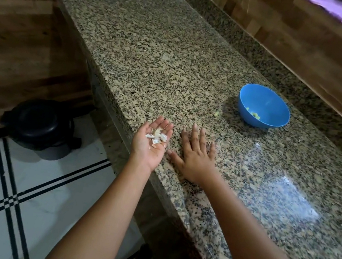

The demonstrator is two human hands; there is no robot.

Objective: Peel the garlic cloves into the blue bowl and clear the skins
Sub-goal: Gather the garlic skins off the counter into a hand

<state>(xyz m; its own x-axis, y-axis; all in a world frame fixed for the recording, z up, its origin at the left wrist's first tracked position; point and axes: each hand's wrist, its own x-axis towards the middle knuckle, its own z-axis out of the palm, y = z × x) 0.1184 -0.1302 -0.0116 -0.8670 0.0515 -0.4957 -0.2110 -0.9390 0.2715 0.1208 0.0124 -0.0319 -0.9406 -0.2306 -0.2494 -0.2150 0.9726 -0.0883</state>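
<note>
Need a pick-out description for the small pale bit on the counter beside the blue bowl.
Start at the granite counter; toward its right side stands a blue bowl. Just left of its base, not touching, lies a small pale yellowish piece, likely a peeled clove. It alone lies loose: other cloves are inside the bowl, white skins in the left hand.

The head view looks down and forward, close over the granite countertop (177, 62).

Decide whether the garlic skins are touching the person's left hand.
Touching. The head view shows the garlic skins lying in the upturned palm of the left hand.
</note>
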